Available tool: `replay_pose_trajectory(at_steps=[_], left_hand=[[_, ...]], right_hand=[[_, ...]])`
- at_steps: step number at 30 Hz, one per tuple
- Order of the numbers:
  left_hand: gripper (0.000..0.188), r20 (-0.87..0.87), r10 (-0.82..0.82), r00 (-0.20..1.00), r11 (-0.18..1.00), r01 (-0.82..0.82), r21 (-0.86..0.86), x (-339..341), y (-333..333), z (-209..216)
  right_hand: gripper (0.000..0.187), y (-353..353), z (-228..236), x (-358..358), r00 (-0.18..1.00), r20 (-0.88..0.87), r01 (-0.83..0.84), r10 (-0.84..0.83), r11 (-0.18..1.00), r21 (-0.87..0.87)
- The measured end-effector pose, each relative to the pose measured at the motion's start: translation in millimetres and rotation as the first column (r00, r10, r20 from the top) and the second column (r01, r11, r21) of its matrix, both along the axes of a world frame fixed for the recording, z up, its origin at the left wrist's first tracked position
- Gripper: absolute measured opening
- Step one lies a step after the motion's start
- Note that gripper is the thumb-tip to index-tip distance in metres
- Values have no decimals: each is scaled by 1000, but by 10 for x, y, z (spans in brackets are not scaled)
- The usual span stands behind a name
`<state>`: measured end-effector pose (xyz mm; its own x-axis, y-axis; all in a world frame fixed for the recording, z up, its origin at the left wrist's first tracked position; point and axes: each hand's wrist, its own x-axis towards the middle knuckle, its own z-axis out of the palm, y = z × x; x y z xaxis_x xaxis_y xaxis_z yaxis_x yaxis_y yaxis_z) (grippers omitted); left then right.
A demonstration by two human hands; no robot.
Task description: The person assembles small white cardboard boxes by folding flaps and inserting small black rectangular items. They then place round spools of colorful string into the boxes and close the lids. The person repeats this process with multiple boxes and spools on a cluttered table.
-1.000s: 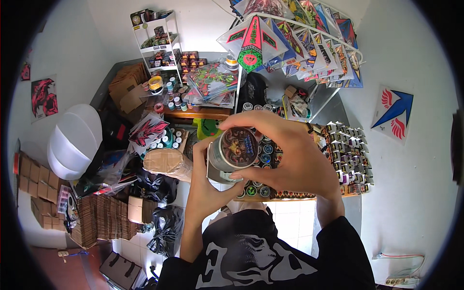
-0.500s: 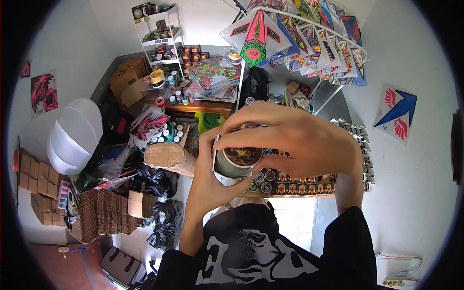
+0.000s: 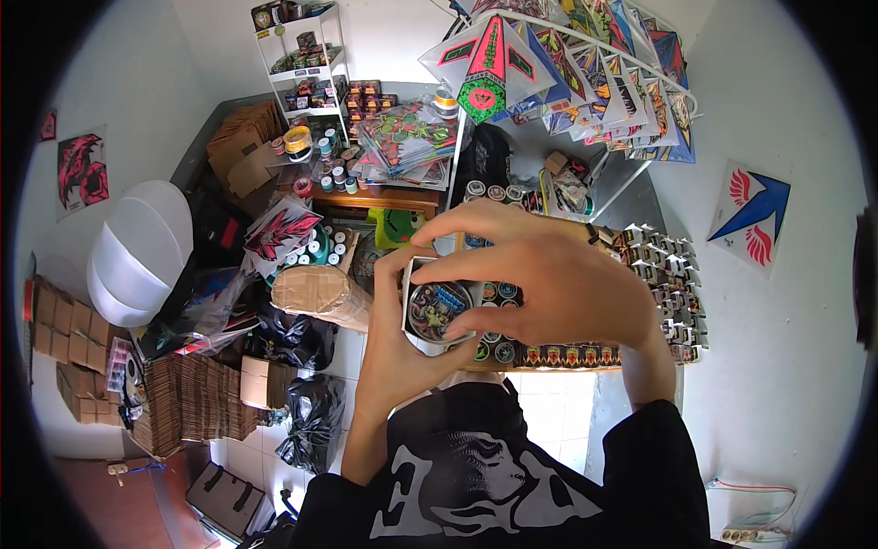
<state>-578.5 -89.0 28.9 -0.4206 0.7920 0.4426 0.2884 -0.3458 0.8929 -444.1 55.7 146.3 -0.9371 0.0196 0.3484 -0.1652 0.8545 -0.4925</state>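
My left hand [image 3: 389,361] wraps around a small white-edged box [image 3: 408,297], its opening turned up toward me. Inside the box sits a round spool [image 3: 437,311] whose flat top carries a dark print with blue and grey patches. From above and the right, my right hand [image 3: 562,284] reaches over it. Its thumb rests on the spool's edge and its index finger on the box's upper rim. My fingers hide part of the box and the spool's side.
Below my hands, a table holds several round-topped spools [image 3: 501,351] and rows of printed small boxes [image 3: 574,355]. More open boxes [image 3: 663,293] stand at the right. A taped brown parcel [image 3: 320,295] lies left, near stacked flat cardboard [image 3: 197,403]. Kites [image 3: 585,87] hang from a white rack.
The spool's top has gone from near the box's mouth to deeper inside it, and its print looks different now. My right hand has shifted slightly left and down.
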Motion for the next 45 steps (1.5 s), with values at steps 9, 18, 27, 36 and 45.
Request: replay_pose_trajectory(at_steps=[9, 18, 27, 36, 45], left_hand=[[97, -200, 113, 973, 989, -90, 119, 17, -34, -107], [92, -209, 175, 962, 969, -131, 209, 34, 18, -143], [92, -233, 192, 953, 965, -139, 223, -13, 40, -133], [89, -216, 194, 957, 966, -147, 214, -34, 88, -193], [90, -238, 206, 949, 948, -133, 290, 12, 158, -198]], right_hand=[[31, -156, -316, 25, 976, -78, 176, -203, 947, -268], [28, -287, -588, 45, 901, -246, 302, -358, 923, -238], [28, -360, -614, 15, 871, -292, 354, -396, 917, -185], [26, -497, -709, -20, 786, -336, 475, -519, 855, -207], [27, -432, -806, 67, 751, -370, 490, -547, 837, -243]])
